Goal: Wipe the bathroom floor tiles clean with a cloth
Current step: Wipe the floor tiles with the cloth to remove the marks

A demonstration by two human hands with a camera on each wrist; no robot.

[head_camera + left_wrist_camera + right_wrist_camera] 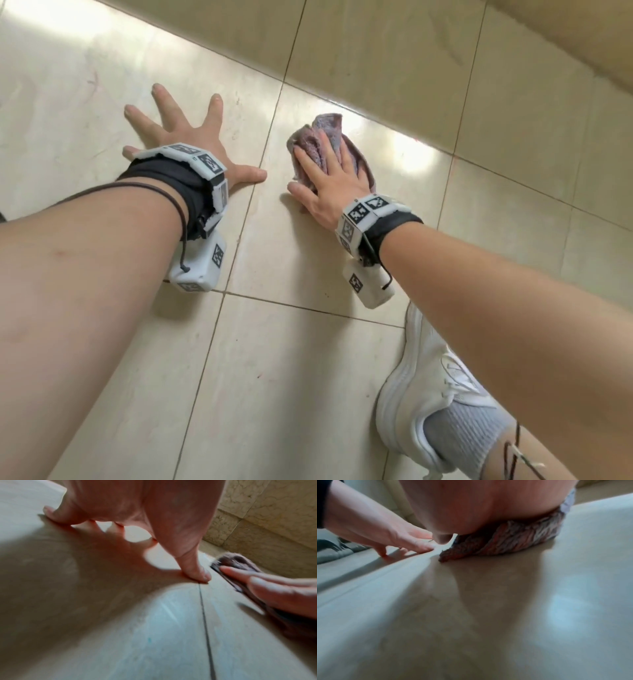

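A crumpled purple-grey cloth (323, 128) lies on the glossy beige floor tiles (301, 359), close to the wall base. My right hand (323, 173) presses flat on it with straight fingers, thumb on the tile beside it. The right wrist view shows the palm (479, 507) bearing down on the bunched cloth (513, 543). My left hand (191, 137) rests spread on the neighbouring tile, fingers wide, holding nothing. In the left wrist view its thumb (197, 573) touches a grout line, with the cloth (230, 561) and right hand (274, 592) just to the right.
A tiled wall (411, 68) runs along the far side, right behind the cloth. My foot in a white sneaker (435, 387) stands at the lower right. A grey object (330, 553) lies on the floor beyond the left hand. Dark grout lines cross the tiles.
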